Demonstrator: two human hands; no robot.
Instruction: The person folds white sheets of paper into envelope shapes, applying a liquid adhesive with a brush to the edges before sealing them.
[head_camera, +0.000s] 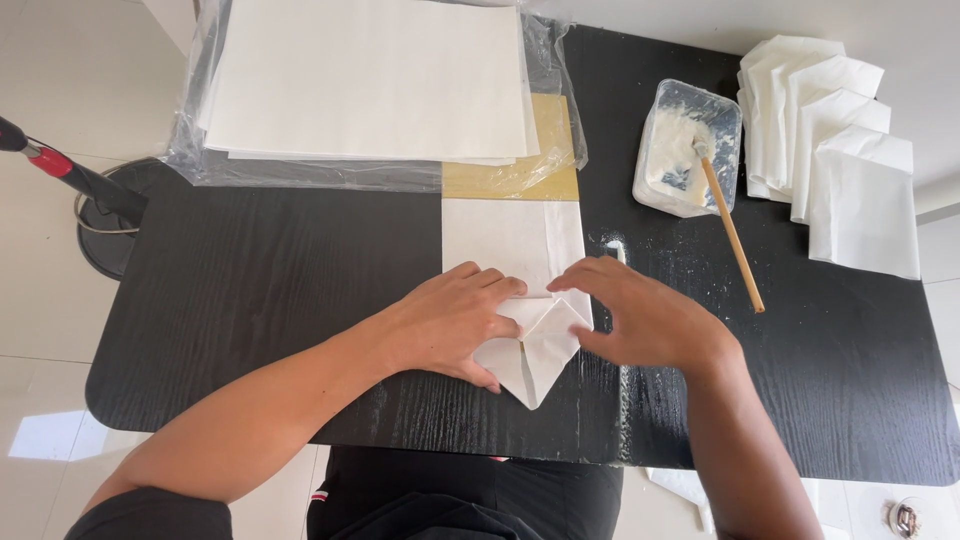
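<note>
Head view, black wood-grain table, both hands at centre.

Left hand: lies flat on the white paper piece, palm down, fingers spread and pressing the folded lower part. Not clenched; it pins the paper rather than gripping it.

Right hand: at 3 o'clock of the fold, fingers loosely curved, fingertips touching the upper edge of the folded flaps, thumb against the right flap. Light pinch or mere press: cannot tell.

White paper piece: a narrow upright strip at table centre, its bottom end folded into a point aimed at 6 o'clock, near the table's front edge. Its top end runs under a yellow sheet.

At 12 o'clock: stack of large white sheets lying in clear plastic wrap, overlapping the yellow sheet.

At 2 o'clock: clear plastic tub with white paste, a wooden stick leaning out of it toward 5 o'clock. White specks on the table around it.

At 3 o'clock, far edge: row of folded white paper pieces, overlapping one another.

At 9 o'clock, off the table: a black stand with a red-banded handle on pale floor tiles.
</note>
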